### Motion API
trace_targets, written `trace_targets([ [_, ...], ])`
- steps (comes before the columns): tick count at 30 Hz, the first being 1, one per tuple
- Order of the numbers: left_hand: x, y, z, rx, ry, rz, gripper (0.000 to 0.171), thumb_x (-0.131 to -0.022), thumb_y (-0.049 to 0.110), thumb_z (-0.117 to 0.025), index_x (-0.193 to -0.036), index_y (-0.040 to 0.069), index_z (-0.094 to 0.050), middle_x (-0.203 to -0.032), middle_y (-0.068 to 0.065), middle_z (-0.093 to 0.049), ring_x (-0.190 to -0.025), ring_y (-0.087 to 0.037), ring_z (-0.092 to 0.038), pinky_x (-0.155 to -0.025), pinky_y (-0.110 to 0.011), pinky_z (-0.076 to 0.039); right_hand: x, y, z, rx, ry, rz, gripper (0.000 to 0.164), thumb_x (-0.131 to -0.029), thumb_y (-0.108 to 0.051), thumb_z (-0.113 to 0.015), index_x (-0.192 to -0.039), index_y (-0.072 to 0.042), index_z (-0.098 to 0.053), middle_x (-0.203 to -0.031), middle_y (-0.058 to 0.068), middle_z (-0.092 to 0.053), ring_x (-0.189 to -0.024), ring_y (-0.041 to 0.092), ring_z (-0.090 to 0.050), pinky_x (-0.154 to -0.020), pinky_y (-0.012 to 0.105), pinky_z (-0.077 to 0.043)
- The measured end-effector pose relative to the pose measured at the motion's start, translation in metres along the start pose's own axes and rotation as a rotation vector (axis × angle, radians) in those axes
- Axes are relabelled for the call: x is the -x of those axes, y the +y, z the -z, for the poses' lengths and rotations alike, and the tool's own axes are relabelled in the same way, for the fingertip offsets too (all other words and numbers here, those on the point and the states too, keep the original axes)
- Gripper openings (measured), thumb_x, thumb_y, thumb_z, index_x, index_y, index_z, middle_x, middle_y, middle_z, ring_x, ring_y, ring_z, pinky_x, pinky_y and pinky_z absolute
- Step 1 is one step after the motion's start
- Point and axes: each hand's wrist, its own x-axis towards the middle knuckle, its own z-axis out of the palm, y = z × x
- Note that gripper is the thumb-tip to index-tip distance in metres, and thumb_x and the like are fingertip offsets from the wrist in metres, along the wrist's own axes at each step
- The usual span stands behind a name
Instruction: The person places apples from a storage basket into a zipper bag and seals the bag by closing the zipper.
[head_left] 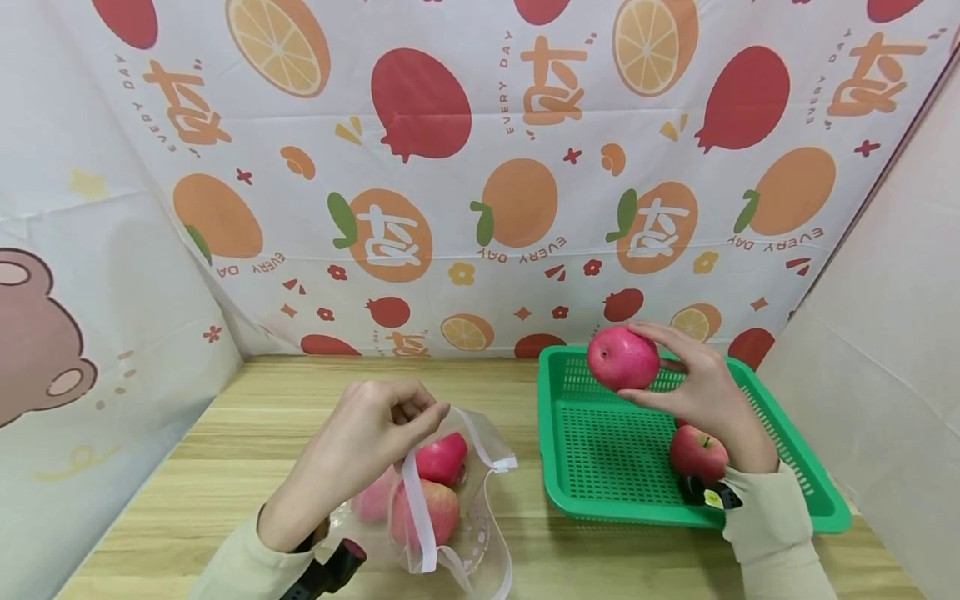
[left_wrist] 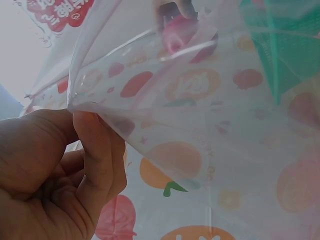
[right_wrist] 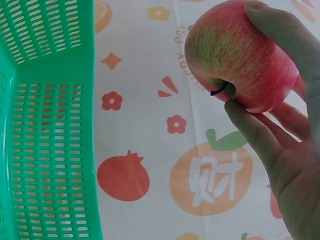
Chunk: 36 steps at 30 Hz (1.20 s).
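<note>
My right hand (head_left: 693, 387) grips a red apple (head_left: 622, 358) between thumb and fingers, above the back part of a green basket (head_left: 551, 467). In the right wrist view the apple (right_wrist: 235, 55) shows its stem and a greenish patch. My left hand (head_left: 367, 442) pinches the edge of a clear plastic bag (head_left: 480, 508) with a white zip strip, as the left wrist view shows at the fingertips (left_wrist: 90, 120). Inside the bag lie several apples (head_left: 431, 512). Another apple (head_left: 699, 454) sits in the basket beneath my right wrist, with one more mostly hidden behind it.
Bag and basket stand on a light wooden table (head_left: 285, 400), the bag left of the basket. A fruit-print cloth (head_left: 465, 275) hangs along the back edge, and pale walls (head_left: 112, 292) close off both sides.
</note>
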Motion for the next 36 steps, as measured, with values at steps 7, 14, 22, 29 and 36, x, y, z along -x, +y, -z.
trace_targets([
  [7,0.000,0.000,0.001,0.022,0.009,-0.002,0.011,-0.092,0.006,-0.073,-0.081,0.007,-0.075,-0.066,0.005,-0.067,-0.044,0.000,-0.055,-0.045,-0.025,-0.051,0.005,-0.016,-0.001,-0.019,0.012,0.057,0.093,-0.058,0.001,-0.098,-0.142,-0.010,-0.059,-0.143,0.011,-0.059,-0.133,0.000,-0.050,-0.085,0.013,-0.054],
  [14,-0.001,0.001,0.000,0.031,0.008,0.006,0.011,-0.091,0.005,-0.074,-0.080,0.007,-0.074,-0.065,0.003,-0.066,-0.043,-0.001,-0.055,-0.045,-0.025,-0.052,0.009,-0.031,-0.002,-0.018,0.029,0.068,0.094,-0.056,0.000,-0.099,-0.141,-0.009,-0.059,-0.144,0.011,-0.059,-0.135,0.003,-0.050,-0.087,0.013,-0.053],
  [22,-0.002,0.001,-0.002,0.028,0.018,-0.009,0.013,-0.091,0.004,-0.074,-0.078,0.007,-0.073,-0.064,0.005,-0.065,-0.042,0.000,-0.055,-0.044,-0.025,-0.051,0.013,-0.040,-0.004,-0.030,0.026,0.109,0.094,-0.053,0.000,-0.100,-0.138,-0.006,-0.060,-0.144,0.013,-0.058,-0.136,0.010,-0.051,-0.091,0.014,-0.053],
  [29,-0.004,0.000,-0.004,0.010,0.037,-0.026,0.014,-0.089,0.003,-0.075,-0.076,0.008,-0.071,-0.062,0.008,-0.062,-0.041,0.000,-0.054,-0.042,-0.024,-0.051,0.014,-0.049,-0.006,-0.050,0.030,0.163,0.092,-0.054,-0.006,-0.101,-0.137,-0.004,-0.061,-0.143,0.014,-0.059,-0.136,0.012,-0.052,-0.094,0.014,-0.052],
  [36,-0.004,0.000,-0.004,0.003,0.055,-0.032,0.015,-0.089,0.004,-0.076,-0.076,0.008,-0.071,-0.061,0.009,-0.062,-0.041,-0.002,-0.055,-0.043,-0.023,-0.050,0.015,-0.056,-0.009,-0.089,0.046,0.229,0.075,-0.080,-0.048,-0.083,-0.135,-0.002,-0.062,-0.141,0.016,-0.060,-0.135,0.013,-0.054,-0.094,0.014,-0.052],
])
